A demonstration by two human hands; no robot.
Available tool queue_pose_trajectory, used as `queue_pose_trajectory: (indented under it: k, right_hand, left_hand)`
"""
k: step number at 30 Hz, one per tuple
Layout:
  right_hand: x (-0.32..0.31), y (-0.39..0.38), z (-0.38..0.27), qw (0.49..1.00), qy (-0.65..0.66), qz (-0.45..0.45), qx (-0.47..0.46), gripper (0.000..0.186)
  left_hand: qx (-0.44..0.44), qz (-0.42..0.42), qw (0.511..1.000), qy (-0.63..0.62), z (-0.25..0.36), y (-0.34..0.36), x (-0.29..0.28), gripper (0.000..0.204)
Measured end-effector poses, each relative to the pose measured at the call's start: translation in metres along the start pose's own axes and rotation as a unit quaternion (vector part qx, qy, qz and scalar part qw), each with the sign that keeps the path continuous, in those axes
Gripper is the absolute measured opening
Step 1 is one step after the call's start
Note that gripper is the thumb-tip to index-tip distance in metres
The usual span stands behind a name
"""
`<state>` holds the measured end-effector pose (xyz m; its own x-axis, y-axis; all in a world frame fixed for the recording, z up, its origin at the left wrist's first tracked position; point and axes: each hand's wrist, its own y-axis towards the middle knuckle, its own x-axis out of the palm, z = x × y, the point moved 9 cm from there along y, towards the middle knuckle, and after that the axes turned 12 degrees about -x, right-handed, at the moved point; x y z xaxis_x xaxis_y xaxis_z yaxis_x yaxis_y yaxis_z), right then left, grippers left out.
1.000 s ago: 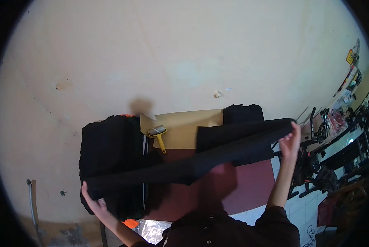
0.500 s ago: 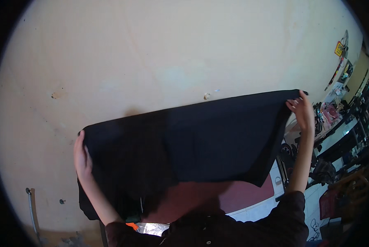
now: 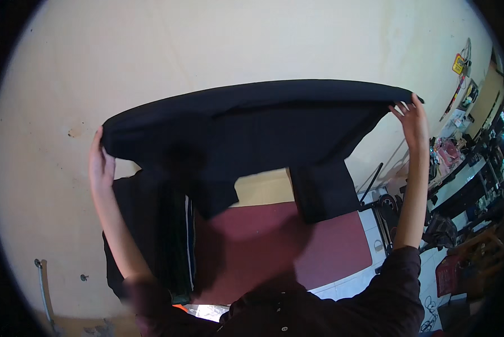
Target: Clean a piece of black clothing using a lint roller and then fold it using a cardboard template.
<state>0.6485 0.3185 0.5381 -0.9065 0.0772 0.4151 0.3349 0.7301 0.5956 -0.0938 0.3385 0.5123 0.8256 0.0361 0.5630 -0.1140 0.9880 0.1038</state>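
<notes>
A large black cloth (image 3: 263, 129) is stretched in the air between my two hands, its upper edge bowed upward. My left hand (image 3: 101, 163) is closed on its left corner, with the fingers mostly behind the fabric. At the opposite corner my right hand (image 3: 414, 121) pinches the cloth, the other fingers spread along it. Below the raised cloth, a dark folded piece (image 3: 326, 194) shows over the far right of the maroon tabletop (image 3: 257, 247); whether it joins the held cloth I cannot tell.
Dark folded clothes (image 3: 137, 236), one with a white stripe, are stacked at the table's left. A pale wall (image 3: 252, 45) rises behind. To the right are a tiled floor (image 3: 370, 224), a dark bag (image 3: 442, 233) and cluttered shelves. A shiny silver sheet (image 3: 207, 310) lies near me.
Both hands have risen, lifting the cloth higher up the wall. Its lower edge has swung up, uncovering more tabletop, a pale yellow strip and the dark folded piece.
</notes>
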Motion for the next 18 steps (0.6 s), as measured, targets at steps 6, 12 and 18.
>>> queue_pose_trajectory:
  k: [6,12,18]
  right_hand:
    - [-0.04,-0.076,-0.03,0.998,-0.034,0.059,0.01,0.03]
    - [-0.123,-0.211,0.044,0.974,-0.085,0.148,0.147,0.031]
    - [-0.228,-0.386,0.148,0.898,-0.139,0.247,0.335,0.02]
  left_hand:
    - [-0.005,0.114,0.993,0.01,-0.012,-0.098,-0.032,0.024]
    - [-0.115,0.296,0.94,0.123,-0.127,-0.196,-0.094,0.024]
    - [-0.318,0.245,0.898,0.179,-0.3,-0.241,-0.198,0.018]
